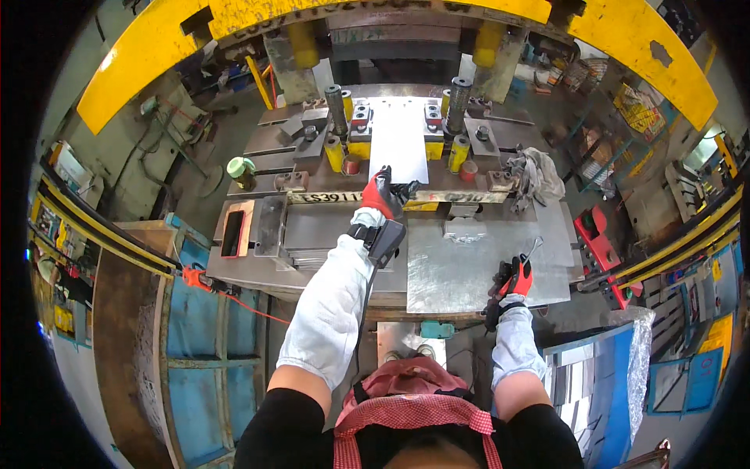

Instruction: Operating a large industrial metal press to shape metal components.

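Left fingers (pixel 384 177) at white sheet (pixel 399 142) edge

Left hand (pixel 383 195) at the white sheet (pixel 398 141) mid-frame; right hand (pixel 516 280), right of centre, holding a metal tool (pixel 537 245).

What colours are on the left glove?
The left glove is red and black; head view shows it best.

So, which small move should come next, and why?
I'd probably ease the left hand back toward the body: it is at the near end of the bright sheet, which lies between the two dark posts, while the right hand is away from them, above the flat metal plate.
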Action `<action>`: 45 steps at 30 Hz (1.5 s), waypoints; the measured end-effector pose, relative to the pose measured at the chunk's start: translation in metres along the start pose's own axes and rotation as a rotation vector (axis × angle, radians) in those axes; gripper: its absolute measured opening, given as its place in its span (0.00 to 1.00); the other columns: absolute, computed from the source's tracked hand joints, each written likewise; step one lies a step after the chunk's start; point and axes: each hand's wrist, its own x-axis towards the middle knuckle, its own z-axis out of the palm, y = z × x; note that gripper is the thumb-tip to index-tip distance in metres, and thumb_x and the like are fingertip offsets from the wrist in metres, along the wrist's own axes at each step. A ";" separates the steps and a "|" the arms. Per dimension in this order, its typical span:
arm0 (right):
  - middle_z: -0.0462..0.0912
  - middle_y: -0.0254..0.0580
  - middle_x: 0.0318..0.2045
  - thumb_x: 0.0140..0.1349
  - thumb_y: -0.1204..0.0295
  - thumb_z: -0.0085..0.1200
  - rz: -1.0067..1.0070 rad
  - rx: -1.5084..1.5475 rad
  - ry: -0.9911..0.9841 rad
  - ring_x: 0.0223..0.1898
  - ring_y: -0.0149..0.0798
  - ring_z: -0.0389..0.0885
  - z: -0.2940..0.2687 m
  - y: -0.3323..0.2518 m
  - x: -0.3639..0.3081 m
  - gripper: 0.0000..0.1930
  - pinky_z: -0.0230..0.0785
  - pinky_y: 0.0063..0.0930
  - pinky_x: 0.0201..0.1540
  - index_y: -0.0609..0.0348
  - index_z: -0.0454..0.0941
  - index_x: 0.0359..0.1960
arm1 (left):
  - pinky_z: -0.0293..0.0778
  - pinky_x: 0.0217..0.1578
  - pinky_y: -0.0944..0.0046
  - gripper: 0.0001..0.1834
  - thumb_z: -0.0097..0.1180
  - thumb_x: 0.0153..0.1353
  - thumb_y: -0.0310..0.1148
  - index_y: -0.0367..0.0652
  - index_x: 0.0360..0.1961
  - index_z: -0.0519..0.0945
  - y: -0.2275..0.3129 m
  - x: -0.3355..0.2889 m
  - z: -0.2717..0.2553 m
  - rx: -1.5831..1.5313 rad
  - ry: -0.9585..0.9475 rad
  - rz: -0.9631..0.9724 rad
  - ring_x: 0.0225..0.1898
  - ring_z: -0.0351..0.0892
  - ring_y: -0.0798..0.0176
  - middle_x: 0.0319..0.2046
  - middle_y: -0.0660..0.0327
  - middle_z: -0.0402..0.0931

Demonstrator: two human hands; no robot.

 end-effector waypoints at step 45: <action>0.78 0.38 0.26 0.55 0.75 0.50 0.370 -0.313 -0.679 0.19 0.29 0.73 0.028 -0.022 0.004 0.22 0.67 0.22 0.22 0.60 0.66 0.54 | 0.79 0.37 0.53 0.16 0.49 0.60 0.39 0.40 0.44 0.72 -0.011 0.003 -0.008 -0.097 -0.095 0.015 0.37 0.77 0.53 0.39 0.55 0.75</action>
